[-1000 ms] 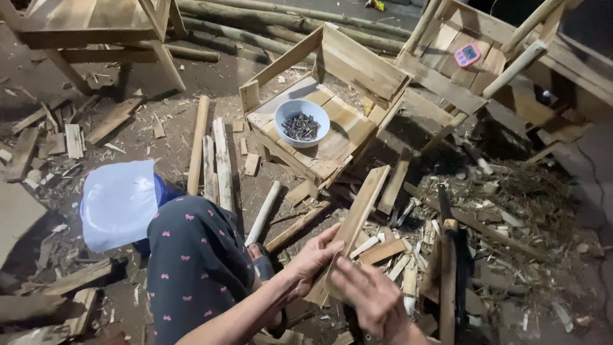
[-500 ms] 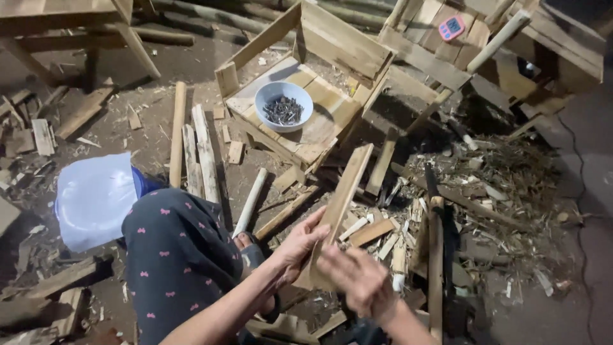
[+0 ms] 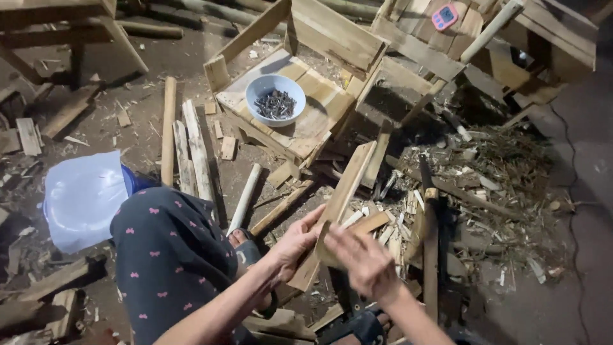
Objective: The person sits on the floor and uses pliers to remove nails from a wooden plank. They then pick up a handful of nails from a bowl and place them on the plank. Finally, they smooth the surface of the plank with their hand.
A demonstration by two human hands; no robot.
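Head view, looking down at a dirt floor (image 3: 575, 191) littered with offcuts.

Left hand (image 3: 295, 241): closed around the lower part of a long flat wooden slat (image 3: 341, 191), thumb lying against its near face. The slat runs diagonally, upper end toward the crate, lower end hidden behind the hands. Right hand (image 3: 361, 259): blurred; fingers bent over a shorter wood piece (image 3: 325, 249) pressed against the slat. Whether it grips that piece fully or only presses it cannot be told; the piece's outline is mostly covered by the fingers.

Both forearms are cut off by the bottom edge. A knee in dark cloth with small pink bows (image 3: 169, 255) fills the lower left and hides the floor beneath it. A sandalled foot (image 3: 246, 246) shows just beside the left hand, partly covered by the wrist.

Behind the slat: an open wooden crate (image 3: 306, 121), tilted, with a pale blue bowl (image 3: 275, 99) resting on its boards; the bowl holds dark nails (image 3: 276, 105), individual ones too small to separate. A translucent bluish plastic bag (image 3: 83, 198) lies left of the knee, contents not discernible. A small pink object (image 3: 444, 17) sits on another wooden frame at top right; its kind is unclear. Right of the hands, a heap of splinters and shavings (image 3: 485, 185).
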